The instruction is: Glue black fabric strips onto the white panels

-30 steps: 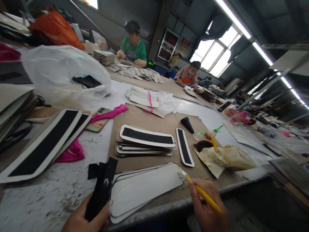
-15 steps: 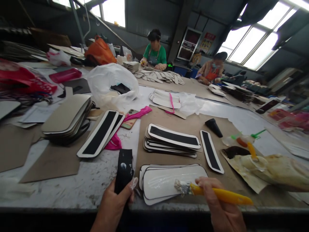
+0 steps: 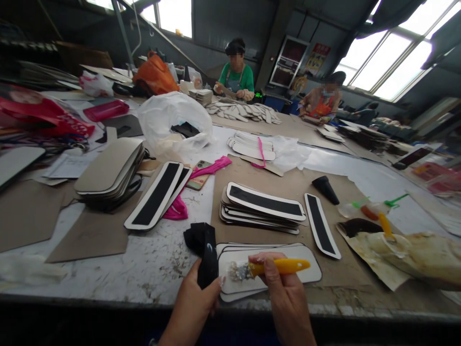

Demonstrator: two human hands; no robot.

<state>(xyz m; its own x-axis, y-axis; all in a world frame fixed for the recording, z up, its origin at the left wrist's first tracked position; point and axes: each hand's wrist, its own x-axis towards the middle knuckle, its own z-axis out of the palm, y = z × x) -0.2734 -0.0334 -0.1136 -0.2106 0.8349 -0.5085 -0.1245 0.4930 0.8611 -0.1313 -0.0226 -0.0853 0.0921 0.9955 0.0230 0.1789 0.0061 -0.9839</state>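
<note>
Long worktables fill this dim workshop, with bright windows along the far wall and the nearest table (image 3: 108, 274) scuffed and speckled. At its near edge the person's right hand (image 3: 284, 293) is closed around a yellow-handled brush (image 3: 273, 266), fingers wrapped on the handle, and the clotted bristles rest on the left end of a white panel (image 3: 306, 269) that tops a small pile. The left hand (image 3: 194, 307) pinches a black strip (image 3: 206, 252) between thumb and fingers, holding it upright just beside the left end of that pile.

Behind the pile, on a sheet of brown cardboard (image 3: 281, 182), sits a stack of white-edged panels with black centres (image 3: 264, 209), and a single such panel (image 3: 320, 231) lies just to its right. A black cone-shaped cap (image 3: 325, 189) stands further back. To the right, a glue-stained bag (image 3: 406, 254) lies near small squeeze bottles (image 3: 363, 209). To the left, two larger black-centred panels (image 3: 158, 194) rest over pink cloth (image 3: 176, 209), near a phone (image 3: 199, 175), a pile of beige boards (image 3: 111, 170) and a white plastic bag (image 3: 173, 120). Two other people sit working at the far end.
</note>
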